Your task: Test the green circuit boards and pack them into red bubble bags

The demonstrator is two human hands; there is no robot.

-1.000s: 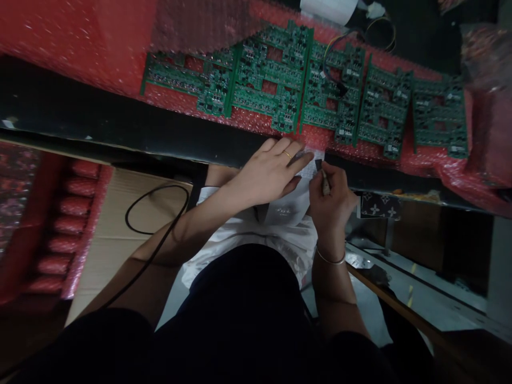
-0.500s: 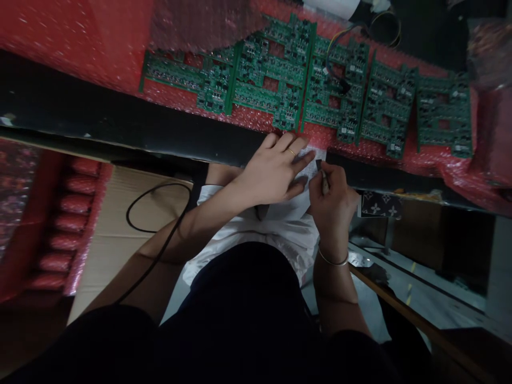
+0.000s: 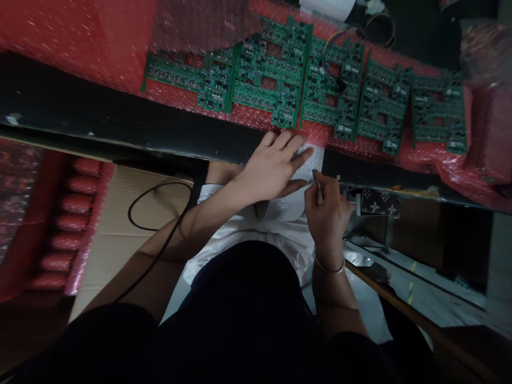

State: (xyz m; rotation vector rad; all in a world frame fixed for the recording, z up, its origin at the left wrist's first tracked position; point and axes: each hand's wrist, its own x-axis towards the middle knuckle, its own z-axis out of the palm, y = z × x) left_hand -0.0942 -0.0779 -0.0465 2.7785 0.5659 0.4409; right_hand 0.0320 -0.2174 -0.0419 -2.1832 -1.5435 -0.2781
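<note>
A white sheet with faint printed lines (image 3: 316, 154) lies at the edge of the dark bench, its lower part over my lap. My left hand (image 3: 272, 165) rests flat on this paper, open, with the fingers apart and a ring on one of them. Just to its right, my right hand (image 3: 330, 210) is closed round a small tool with a flat dark tip (image 3: 314, 173) and a pale body. The tip is at the right part of the paper; I cannot tell whether it touches. Most of the tool is hidden in the fingers.
Several green circuit boards (image 3: 268, 80) lie in a row on red bubble wrap (image 3: 252, 118) beyond my hands. A thin wire bundle (image 3: 326, 56) crosses one board. At the left are a cardboard sheet (image 3: 108, 229) and a black cable (image 3: 130, 213). A patterned dark case (image 3: 380, 204) sits right, below the bench edge.
My right hand has moved slightly down and left with the tool, whose tip is now lower along the paper. The left hand stays flat, its thumb stretched further out.
</note>
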